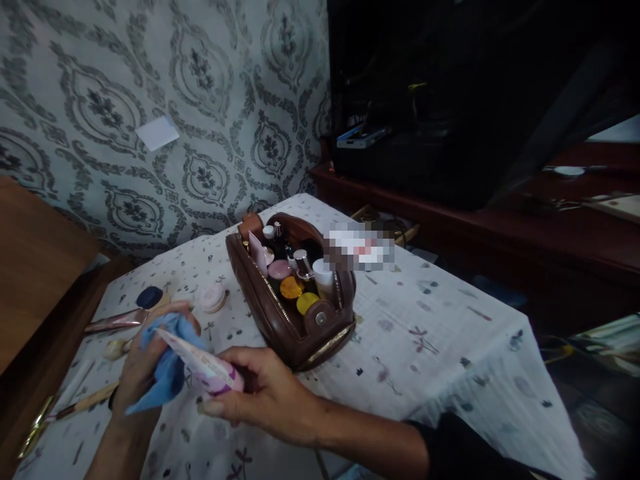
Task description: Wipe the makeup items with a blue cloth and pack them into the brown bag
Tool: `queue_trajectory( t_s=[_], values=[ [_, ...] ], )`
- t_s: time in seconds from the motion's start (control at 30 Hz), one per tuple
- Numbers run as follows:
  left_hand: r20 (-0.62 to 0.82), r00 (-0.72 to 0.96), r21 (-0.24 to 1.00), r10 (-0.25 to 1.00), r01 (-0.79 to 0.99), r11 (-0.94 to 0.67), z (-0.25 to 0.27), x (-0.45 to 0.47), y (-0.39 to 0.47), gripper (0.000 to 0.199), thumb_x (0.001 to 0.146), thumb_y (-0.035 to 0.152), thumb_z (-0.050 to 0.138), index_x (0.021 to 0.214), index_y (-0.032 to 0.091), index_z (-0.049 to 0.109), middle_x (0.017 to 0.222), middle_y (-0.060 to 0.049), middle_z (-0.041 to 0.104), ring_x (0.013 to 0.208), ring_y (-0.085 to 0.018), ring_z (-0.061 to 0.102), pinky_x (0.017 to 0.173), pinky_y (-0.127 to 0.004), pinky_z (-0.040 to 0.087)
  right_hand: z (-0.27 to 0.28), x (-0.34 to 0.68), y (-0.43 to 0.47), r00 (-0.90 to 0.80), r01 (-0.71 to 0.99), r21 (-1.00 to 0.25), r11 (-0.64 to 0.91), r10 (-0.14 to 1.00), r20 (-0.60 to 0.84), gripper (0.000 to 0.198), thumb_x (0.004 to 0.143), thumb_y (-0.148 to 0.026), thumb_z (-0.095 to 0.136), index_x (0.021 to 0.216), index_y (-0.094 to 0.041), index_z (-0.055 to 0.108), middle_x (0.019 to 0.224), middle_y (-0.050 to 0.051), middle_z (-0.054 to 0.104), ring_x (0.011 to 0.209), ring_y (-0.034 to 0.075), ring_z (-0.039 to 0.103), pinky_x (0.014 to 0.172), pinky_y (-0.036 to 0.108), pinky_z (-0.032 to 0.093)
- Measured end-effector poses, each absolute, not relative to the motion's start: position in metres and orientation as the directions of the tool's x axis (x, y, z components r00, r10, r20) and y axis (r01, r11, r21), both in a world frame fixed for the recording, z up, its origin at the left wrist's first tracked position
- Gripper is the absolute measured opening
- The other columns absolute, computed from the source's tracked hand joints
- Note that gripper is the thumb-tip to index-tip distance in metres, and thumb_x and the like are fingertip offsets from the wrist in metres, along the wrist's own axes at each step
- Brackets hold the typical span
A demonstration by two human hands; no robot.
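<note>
A white and pink squeeze tube (pixel 206 365) is gripped at its purple capped end by my right hand (pixel 273 397). My left hand (pixel 137 373) is closed around a blue cloth (pixel 173 363), which lies against the flat end of the tube. Just beyond my hands stands a brown toiletry bag (pixel 270 317) with its zip open. Inside are several small jars and bottles, among them an orange-lidded jar (pixel 291 288), a yellow-lidded jar (pixel 307 303) and a white-capped bottle (pixel 324 277). The fingertips of my left hand are partly hidden by the cloth.
Left of the bag lie a small pale jar (pixel 211 297), a dark blue-lidded jar (pixel 150 297), a rose-gold tube (pixel 115 321) and a makeup brush (pixel 83 402). A patterned cloth covers the table (pixel 420 333). A dark red cabinet (pixel 450 227) with a large black screen stands at the right.
</note>
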State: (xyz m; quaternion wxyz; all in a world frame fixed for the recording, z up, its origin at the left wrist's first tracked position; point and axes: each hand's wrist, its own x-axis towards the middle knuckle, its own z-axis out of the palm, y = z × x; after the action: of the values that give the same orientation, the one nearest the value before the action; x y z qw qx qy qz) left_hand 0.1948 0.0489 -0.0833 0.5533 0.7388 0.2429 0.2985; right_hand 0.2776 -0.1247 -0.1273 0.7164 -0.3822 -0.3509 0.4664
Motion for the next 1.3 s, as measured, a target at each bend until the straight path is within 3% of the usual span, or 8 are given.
queue_trajectory(
  t_s=[0.1, 0.2, 0.27, 0.37, 0.7, 0.93, 1.03, 1.3],
  values=[
    [0.370, 0.741, 0.797, 0.560, 0.057, -0.601, -0.074, 0.215, 0.032, 0.043, 0.080, 0.048, 0.071, 0.114, 0.022, 0.071, 0.102, -0.007, 0.067, 0.092, -0.024, 0.063, 0.075, -0.030, 0.053, -0.121, 0.283, -0.153, 0.421, -0.141, -0.925, 0.353, 0.867, 0.267, 0.047, 0.072, -0.059, 0.078, 0.090, -0.015, 0.069, 0.072, -0.003, 0.051, 0.064, 0.009, 0.043, 0.057, 0.021, 0.035],
    [0.462, 0.879, 0.419, 0.118, -0.099, -0.903, -0.064, 0.232, 0.016, 0.036, 0.090, 0.033, 0.058, 0.124, 0.027, 0.070, 0.106, -0.007, 0.063, 0.096, -0.021, 0.063, 0.082, -0.030, 0.052, -0.123, 0.287, -0.171, 0.442, 0.029, -0.916, 0.400, 0.817, 0.371, 0.050, 0.078, -0.060, 0.073, 0.102, -0.016, 0.074, 0.082, 0.001, 0.061, 0.071, 0.012, 0.052, 0.065, 0.024, 0.041],
    [0.409, 0.907, 0.189, -0.103, -0.195, -0.963, -0.059, 0.239, 0.008, 0.043, 0.091, 0.027, 0.054, 0.134, 0.030, 0.064, 0.105, -0.006, 0.061, 0.089, -0.018, 0.062, 0.075, -0.027, 0.051, -0.126, 0.289, -0.179, 0.443, 0.059, -0.915, 0.400, 0.811, 0.383, 0.053, 0.079, -0.062, 0.071, 0.108, -0.017, 0.074, 0.087, 0.004, 0.065, 0.073, 0.014, 0.056, 0.067, 0.025, 0.044],
    [0.346, 0.914, 0.028, -0.211, -0.235, -0.972, -0.053, 0.243, 0.002, 0.047, 0.090, 0.023, 0.053, 0.136, 0.030, 0.061, 0.103, -0.005, 0.059, 0.084, -0.016, 0.061, 0.068, -0.024, 0.049, -0.128, 0.290, -0.191, 0.451, 0.098, -0.920, 0.378, 0.808, 0.380, 0.054, 0.082, -0.063, 0.068, 0.110, -0.017, 0.074, 0.089, 0.006, 0.068, 0.073, 0.015, 0.058, 0.067, 0.025, 0.047],
    [0.504, 0.859, 0.183, -0.085, -0.202, -0.962, -0.073, 0.231, -0.006, 0.036, 0.094, 0.018, 0.050, 0.127, 0.024, 0.062, 0.100, -0.006, 0.058, 0.086, -0.017, 0.061, 0.071, -0.026, 0.050, -0.113, 0.314, -0.249, 0.617, 0.326, -0.913, 0.245, 0.677, 0.402, 0.042, 0.083, -0.046, 0.075, 0.123, -0.037, 0.069, 0.107, 0.009, 0.073, 0.094, 0.024, 0.070, 0.078, 0.034, 0.059],
    [0.581, 0.807, 0.172, -0.108, -0.251, -0.953, -0.079, 0.231, -0.009, 0.035, 0.095, 0.015, 0.049, 0.128, 0.021, 0.059, 0.100, -0.007, 0.057, 0.087, -0.017, 0.060, 0.073, -0.026, 0.050, -0.084, 0.345, -0.254, 0.806, 0.286, -0.940, 0.188, 0.484, 0.342, 0.031, 0.086, -0.049, 0.071, 0.109, -0.029, 0.071, 0.075, 0.003, 0.067, 0.052, 0.013, 0.059, 0.044, 0.024, 0.050],
    [0.598, 0.796, 0.196, -0.093, -0.258, -0.946, -0.086, 0.230, -0.007, 0.033, 0.095, 0.014, 0.050, 0.127, 0.019, 0.058, 0.102, -0.007, 0.054, 0.089, -0.017, 0.059, 0.075, -0.027, 0.049, -0.065, 0.359, -0.247, 0.862, 0.223, -0.955, 0.197, 0.417, 0.288, 0.027, 0.086, -0.047, 0.072, 0.106, -0.029, 0.069, 0.067, 0.001, 0.065, 0.054, 0.014, 0.061, 0.051, 0.026, 0.055],
    [0.617, 0.779, 0.210, -0.110, -0.298, -0.931, -0.088, 0.231, -0.004, 0.033, 0.096, 0.014, 0.047, 0.127, 0.018, 0.056, 0.099, -0.008, 0.052, 0.085, -0.017, 0.056, 0.071, -0.028, 0.048, -0.026, 0.394, -0.210, 0.868, 0.160, -0.964, 0.214, 0.434, 0.240, 0.023, 0.083, -0.033, 0.076, 0.103, -0.023, 0.071, 0.100, 0.007, 0.074, 0.083, 0.016, 0.071, 0.075, 0.030, 0.058]
  ],
)
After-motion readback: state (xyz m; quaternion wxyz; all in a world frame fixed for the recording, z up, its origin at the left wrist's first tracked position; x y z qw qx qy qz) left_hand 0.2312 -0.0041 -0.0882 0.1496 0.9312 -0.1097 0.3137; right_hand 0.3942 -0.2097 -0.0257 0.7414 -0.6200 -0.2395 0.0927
